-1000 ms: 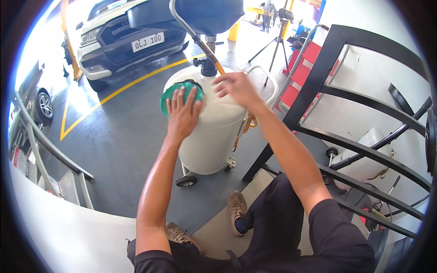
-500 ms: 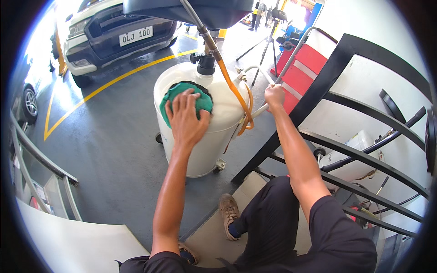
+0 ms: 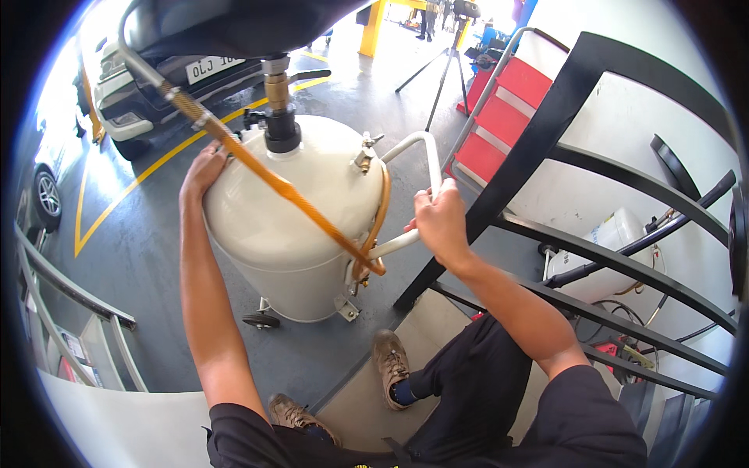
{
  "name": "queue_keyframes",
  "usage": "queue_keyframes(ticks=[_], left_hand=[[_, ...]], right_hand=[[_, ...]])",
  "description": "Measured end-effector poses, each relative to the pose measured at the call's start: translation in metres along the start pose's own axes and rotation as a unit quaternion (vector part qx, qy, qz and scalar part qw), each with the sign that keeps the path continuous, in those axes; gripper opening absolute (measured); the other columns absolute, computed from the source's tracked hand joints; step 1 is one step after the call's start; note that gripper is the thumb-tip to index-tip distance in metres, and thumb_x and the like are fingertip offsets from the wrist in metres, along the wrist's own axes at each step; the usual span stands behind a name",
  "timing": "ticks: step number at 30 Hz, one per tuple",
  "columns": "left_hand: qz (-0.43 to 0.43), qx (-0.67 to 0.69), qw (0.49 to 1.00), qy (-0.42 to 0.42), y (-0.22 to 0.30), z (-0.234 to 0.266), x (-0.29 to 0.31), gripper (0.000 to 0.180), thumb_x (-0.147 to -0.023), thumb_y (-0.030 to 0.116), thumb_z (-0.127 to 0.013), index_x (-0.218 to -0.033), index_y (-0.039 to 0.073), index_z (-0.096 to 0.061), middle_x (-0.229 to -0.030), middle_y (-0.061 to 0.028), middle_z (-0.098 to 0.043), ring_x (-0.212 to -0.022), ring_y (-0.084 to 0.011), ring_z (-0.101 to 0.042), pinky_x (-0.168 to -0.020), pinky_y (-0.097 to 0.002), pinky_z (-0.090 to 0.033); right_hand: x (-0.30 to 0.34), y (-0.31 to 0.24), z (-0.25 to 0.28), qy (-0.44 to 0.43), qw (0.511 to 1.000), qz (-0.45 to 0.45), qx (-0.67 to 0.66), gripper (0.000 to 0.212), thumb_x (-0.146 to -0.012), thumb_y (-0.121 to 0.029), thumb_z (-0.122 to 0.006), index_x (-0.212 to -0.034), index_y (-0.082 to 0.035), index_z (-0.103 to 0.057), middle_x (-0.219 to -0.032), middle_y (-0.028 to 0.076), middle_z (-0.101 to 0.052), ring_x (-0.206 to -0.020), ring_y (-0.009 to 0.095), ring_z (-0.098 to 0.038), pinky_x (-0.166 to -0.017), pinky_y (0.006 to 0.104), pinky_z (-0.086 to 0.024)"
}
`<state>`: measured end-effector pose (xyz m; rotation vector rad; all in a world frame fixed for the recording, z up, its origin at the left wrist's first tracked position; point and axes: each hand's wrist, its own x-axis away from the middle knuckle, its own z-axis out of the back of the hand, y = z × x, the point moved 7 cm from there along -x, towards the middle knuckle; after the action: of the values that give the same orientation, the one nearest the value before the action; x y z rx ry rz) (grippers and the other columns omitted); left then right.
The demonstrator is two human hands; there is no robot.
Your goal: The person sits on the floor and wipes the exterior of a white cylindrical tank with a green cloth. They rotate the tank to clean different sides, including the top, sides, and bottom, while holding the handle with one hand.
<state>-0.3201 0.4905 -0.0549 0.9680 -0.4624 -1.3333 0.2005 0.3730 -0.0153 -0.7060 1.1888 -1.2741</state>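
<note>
A white cylindrical tank (image 3: 257, 207) with a domed top stands on small wheels in front of me. My right hand (image 3: 439, 221) is wrapped round its bent white tube handle (image 3: 433, 160). At the tank's far left shoulder rests my left hand (image 3: 204, 168); its fingertips are hidden there, and the green cloth is out of sight. On top, a brass and black valve fitting (image 3: 279, 109) rises toward a large dark basin (image 3: 234, 27). An orange hose (image 3: 273, 178) crosses the dome, and a small metal valve (image 3: 364, 156) sits on its right.
To my right is a black slatted metal frame (image 3: 573, 97), with another white tank (image 3: 612, 242) behind it. A red step ladder (image 3: 511, 97) and a tripod (image 3: 449, 70) stand beyond. A vehicle (image 3: 148, 93) is parked ahead. Metal rails (image 3: 74, 281) are at left.
The tank has turned and come closer, its handle and hose swinging toward me. My left hand has slid from the tank's top to its far left side; the green cloth has gone from sight.
</note>
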Motion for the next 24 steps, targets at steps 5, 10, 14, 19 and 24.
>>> queue_keyframes(ticks=[5, 10, 14, 19, 24], left_hand=[[0.014, -0.003, 1.000, -0.006, 0.014, -0.024, 0.020, 0.067, -0.106, 0.054, -0.058, -0.152, 0.005, -0.057, -0.138, -0.0169, -0.069, -0.123, -0.0225, -0.066, -0.108, -0.0349, -0.048], [-0.022, -0.036, 0.999, -0.034, -0.040, 0.042, -0.006, 0.063, -0.109, 0.052, -0.053, -0.150, 0.004, -0.058, -0.139, -0.0124, -0.067, -0.125, -0.0204, -0.061, -0.112, -0.0323, -0.043], [-0.002, 0.000, 1.000, -0.026, -0.064, 0.046, -0.013, 0.055, -0.111, 0.050, -0.049, -0.140, 0.006, -0.065, -0.127, -0.0063, -0.068, -0.115, -0.0181, -0.059, -0.106, -0.0332, -0.044], [-0.030, -0.009, 0.999, -0.025, -0.053, 0.057, 0.003, 0.059, -0.110, 0.052, -0.050, -0.141, 0.003, -0.064, -0.130, -0.0089, -0.068, -0.116, -0.0193, -0.060, -0.108, -0.0338, -0.044], [-0.041, -0.031, 0.999, -0.017, -0.051, 0.074, 0.037, 0.064, -0.109, 0.055, -0.051, -0.142, 0.001, -0.062, -0.133, -0.0116, -0.067, -0.118, -0.0206, -0.062, -0.109, -0.0344, -0.044]], right_hand=[[0.025, -0.005, -0.004, -0.027, 0.999, -0.029, -0.007, 0.020, -0.101, -0.003, -0.055, -0.104, 0.011, -0.041, -0.069, 0.018, -0.067, -0.055, 0.026, -0.073, -0.049, 0.0364, -0.060], [0.065, -0.015, -0.046, -0.078, 0.981, -0.087, -0.157, 0.023, -0.103, -0.005, -0.055, -0.114, 0.007, -0.038, -0.089, 0.018, -0.065, -0.062, 0.023, -0.073, -0.052, 0.0351, -0.059], [0.101, -0.024, -0.077, -0.143, 0.946, -0.119, -0.266, 0.027, -0.104, -0.004, -0.055, -0.119, 0.005, -0.034, -0.095, 0.016, -0.061, -0.068, 0.019, -0.072, -0.061, 0.0324, -0.059], [0.122, -0.040, -0.092, -0.186, 0.929, -0.121, -0.296, 0.029, -0.106, -0.004, -0.058, -0.123, 0.002, -0.035, -0.094, 0.012, -0.060, -0.075, 0.019, -0.074, -0.072, 0.0334, -0.062], [0.097, -0.028, -0.075, -0.196, 0.931, -0.101, -0.291, 0.029, -0.104, -0.008, -0.055, -0.120, 0.002, -0.033, -0.097, 0.016, -0.056, -0.070, 0.022, -0.072, -0.068, 0.0364, -0.062]])
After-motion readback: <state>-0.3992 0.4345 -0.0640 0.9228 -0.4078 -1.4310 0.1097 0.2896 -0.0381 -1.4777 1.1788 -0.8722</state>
